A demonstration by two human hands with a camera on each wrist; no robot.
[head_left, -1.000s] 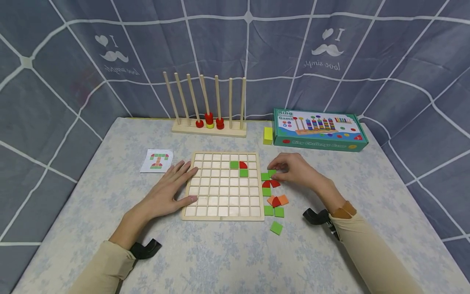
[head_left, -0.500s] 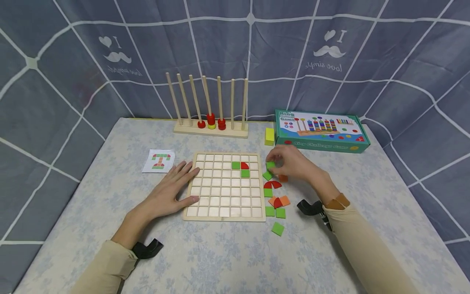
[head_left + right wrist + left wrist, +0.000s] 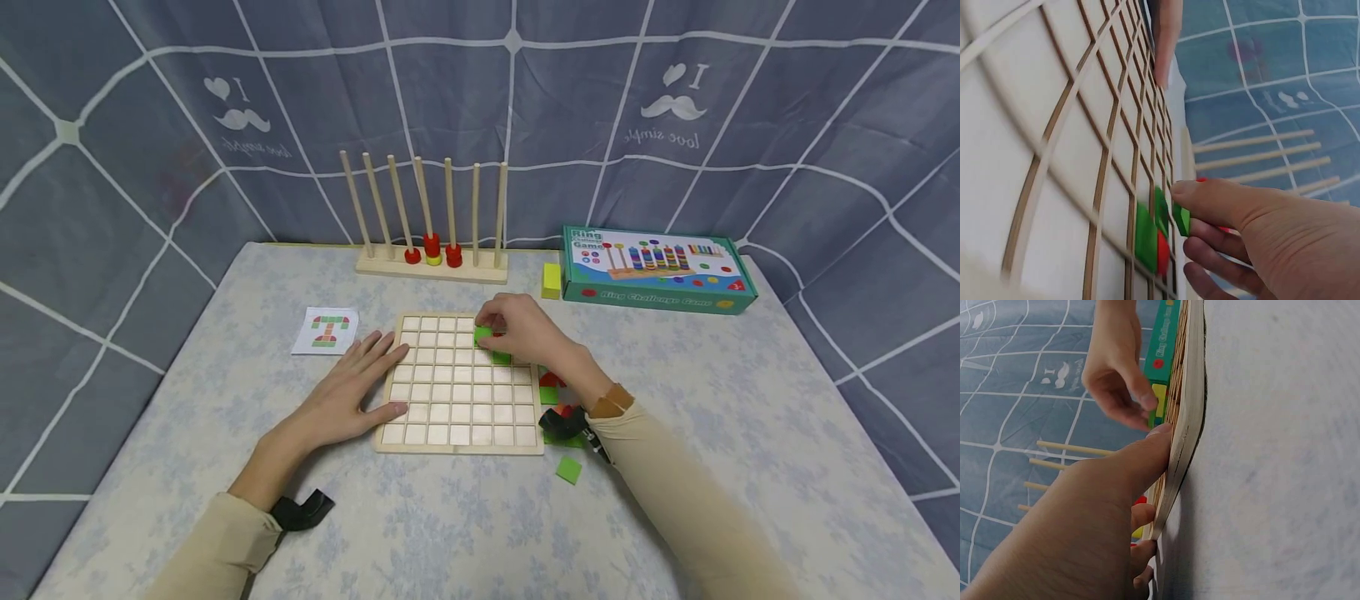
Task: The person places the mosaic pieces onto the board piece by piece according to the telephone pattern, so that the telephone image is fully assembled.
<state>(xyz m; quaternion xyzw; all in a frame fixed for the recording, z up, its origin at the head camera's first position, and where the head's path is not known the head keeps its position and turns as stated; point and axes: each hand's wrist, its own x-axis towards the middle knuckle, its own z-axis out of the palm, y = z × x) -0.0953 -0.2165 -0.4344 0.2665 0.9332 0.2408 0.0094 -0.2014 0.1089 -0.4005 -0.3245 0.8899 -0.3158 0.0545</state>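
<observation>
Over the upper right of the wooden grid board, my right hand pinches a green square tile between thumb and fingers. In the right wrist view that tile is just off the board's surface, near a placed green tile and a red quarter-circle tile. My left hand rests on the board's left edge, its fingers spread and straight. Right of the board lie several loose tiles, partly hidden by my right arm; a green tile lies apart, closest to me.
Left of the board lies a white card with a coloured tile pattern. Behind the board stands a wooden peg rack with a few red and yellow rings. A yellow block and a green game box sit at the back right.
My right hand has picked a green tile from the loose ones and carried it left over the board's upper right. My left hand keeps its place on the board's edge.
</observation>
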